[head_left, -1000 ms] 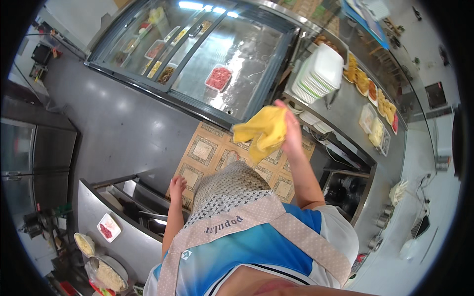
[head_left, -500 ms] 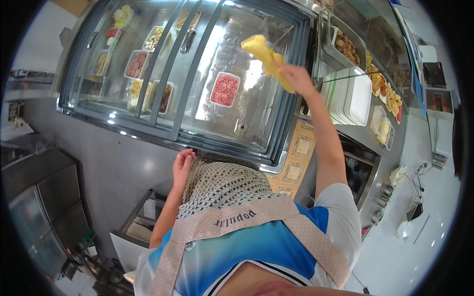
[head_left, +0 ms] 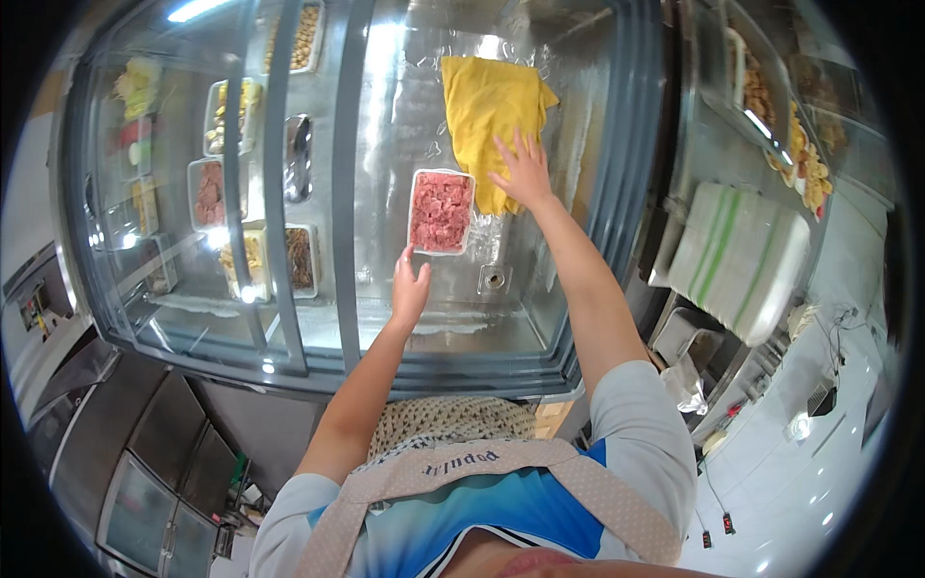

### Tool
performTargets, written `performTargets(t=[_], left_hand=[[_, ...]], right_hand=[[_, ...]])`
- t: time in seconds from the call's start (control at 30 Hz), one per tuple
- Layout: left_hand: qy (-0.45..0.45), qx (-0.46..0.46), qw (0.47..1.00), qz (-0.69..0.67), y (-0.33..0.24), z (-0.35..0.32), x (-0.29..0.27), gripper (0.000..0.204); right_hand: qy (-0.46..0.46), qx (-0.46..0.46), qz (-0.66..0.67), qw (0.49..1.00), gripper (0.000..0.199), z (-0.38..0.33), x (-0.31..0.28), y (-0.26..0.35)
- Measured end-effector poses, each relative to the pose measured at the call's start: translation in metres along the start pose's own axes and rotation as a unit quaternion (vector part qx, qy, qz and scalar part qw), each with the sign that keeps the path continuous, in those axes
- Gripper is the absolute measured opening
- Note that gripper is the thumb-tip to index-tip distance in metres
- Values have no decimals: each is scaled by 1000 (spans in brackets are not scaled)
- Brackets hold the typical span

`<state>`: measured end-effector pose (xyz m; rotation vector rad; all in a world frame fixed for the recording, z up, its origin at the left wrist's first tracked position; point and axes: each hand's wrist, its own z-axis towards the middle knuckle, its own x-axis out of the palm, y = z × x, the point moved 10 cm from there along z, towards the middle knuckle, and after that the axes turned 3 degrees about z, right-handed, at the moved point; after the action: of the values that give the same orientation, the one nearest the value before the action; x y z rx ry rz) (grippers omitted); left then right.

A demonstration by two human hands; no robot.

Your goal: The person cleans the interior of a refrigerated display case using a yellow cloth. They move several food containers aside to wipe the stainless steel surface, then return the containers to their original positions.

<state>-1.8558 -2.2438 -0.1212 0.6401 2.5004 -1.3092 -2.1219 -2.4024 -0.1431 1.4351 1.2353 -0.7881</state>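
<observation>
Leaning over a large stainless-steel display case with a grey frame, and holding both bare forearms in over its near edge. Laying the right hand, palm down and fingers spread apart, on a rumpled bright-yellow fabric cloth lying spread across the bare metal floor of the case, right of the middle. Touching that cloth on its right side, below its centre. Holding the left hand, thumb and fingers apart, at the near end of a shallow rectangular white plastic tray heaped with pink minced meat. Possibly touching the tray's rim with a fingertip, the contact being hard to make out there. Resting flat on the same metal floor, in the tray's case, just left of the cloth's lower part. Having a small round drain fitting between the two forearms, near the tray's right near corner.

Facing, on the left behind sliding glass panels, several white trays: holding pink meat slices, yellow and white pieces, small rounded brown pieces and dark brown strips. Having a stack of white trays with green stripes on the right, outside the case. Wearing a beige apron.
</observation>
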Motion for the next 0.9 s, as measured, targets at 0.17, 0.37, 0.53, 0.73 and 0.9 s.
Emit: performTargets(t=[0.17, 0.37, 0.53, 0.73, 0.9], left_hand=[[-76, -60, 995, 9, 14, 69, 7, 53], [-43, -63, 989, 128, 10, 111, 10, 32], [-5, -124, 975, 183, 46, 112, 1, 30], [-81, -145, 986, 18, 64, 62, -11, 30], [-90, -175, 971, -138, 87, 27, -13, 28]], right_hand=[[-61, 95, 5, 994, 67, 106, 12, 4], [-215, 32, 77, 973, 37, 118, 48, -55], [-195, 104, 466, 857, 28, 96, 45, -45], [-52, -163, 289, 942, 38, 77, 40, 85], [19, -344, 82, 935, 52, 104, 95, 124]])
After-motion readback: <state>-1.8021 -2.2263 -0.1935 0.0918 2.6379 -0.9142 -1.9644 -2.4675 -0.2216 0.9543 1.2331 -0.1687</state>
